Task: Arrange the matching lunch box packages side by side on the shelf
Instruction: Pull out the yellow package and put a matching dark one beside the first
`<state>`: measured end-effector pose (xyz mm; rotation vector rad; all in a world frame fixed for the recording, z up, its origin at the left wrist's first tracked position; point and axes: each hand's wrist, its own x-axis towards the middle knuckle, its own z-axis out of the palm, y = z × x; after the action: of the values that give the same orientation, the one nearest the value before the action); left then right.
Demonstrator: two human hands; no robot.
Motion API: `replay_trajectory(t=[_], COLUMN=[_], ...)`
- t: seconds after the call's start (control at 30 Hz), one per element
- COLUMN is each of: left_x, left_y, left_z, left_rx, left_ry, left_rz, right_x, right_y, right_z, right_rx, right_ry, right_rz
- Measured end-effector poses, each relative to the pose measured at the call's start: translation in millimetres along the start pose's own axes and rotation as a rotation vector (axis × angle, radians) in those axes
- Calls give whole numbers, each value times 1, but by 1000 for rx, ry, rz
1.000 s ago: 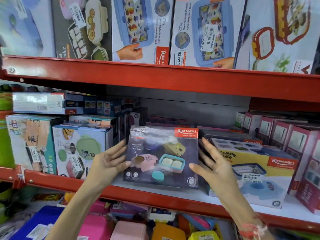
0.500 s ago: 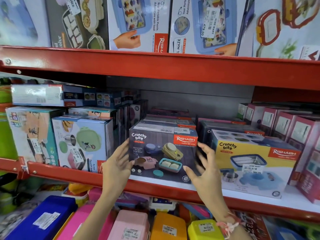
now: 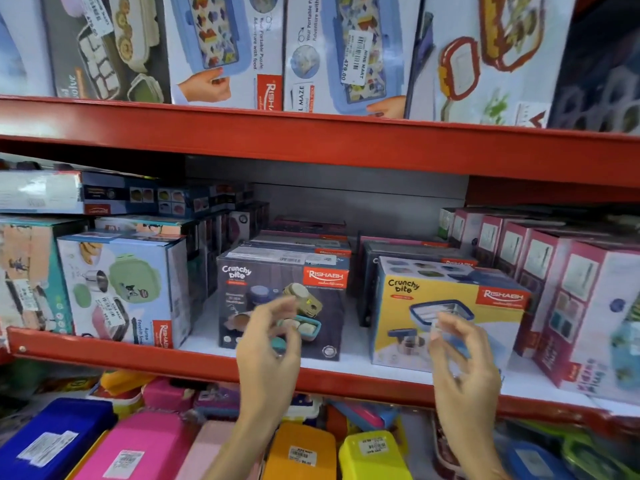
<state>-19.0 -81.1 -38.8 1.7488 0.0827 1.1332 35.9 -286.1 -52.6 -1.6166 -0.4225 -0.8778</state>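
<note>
White shelf floor (image 3: 353,341) gapes between dark box (image 3: 277,299) and yellow box (image 3: 446,306); both hands loosely spread, empty.

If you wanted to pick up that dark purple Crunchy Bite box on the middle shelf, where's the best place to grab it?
Probably by its two short side faces, coming straight in from the front. The dark purple Crunchy Bite cardboard box stands upright at the shelf's front edge, with open gaps on either side: toward the white box with the green lunch box picture and the yellow Crunchy Bite box. One hand could slip into each gap.
</note>
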Motion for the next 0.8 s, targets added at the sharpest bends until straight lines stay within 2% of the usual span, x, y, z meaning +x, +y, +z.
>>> replay_trajectory(t=[0.13,0.27,0.33,0.43,0.5,0.6,0.7,0.8], left_x=[-15,-22,-19,-7,3,12,10,13], left_y=[15,26,37,47,44,22,45,46], left_z=[37,59,66,77,83,94,81,77], left_rx=[-72,-70,-97,-126,-144,-214,-282,-349], left_ry=[-294,-446,-484,-499,-514,-492,-405,-381], left_rz=[-59,-170,-282,-578,-702,-711,-707,-676], right_x=[8,23,35,60,73,86,93,99], right_y=[14,28,36,31,20,13,9,4], right_z=[-29,-51,-60,-67,-71,-80,-93,-106], right_rx=[-43,-116,-158,36,153,155,249,321], right_ry=[126,225,191,48,-52,-142,-121,-81], right_rz=[137,253,378,655,783,864,868,790])
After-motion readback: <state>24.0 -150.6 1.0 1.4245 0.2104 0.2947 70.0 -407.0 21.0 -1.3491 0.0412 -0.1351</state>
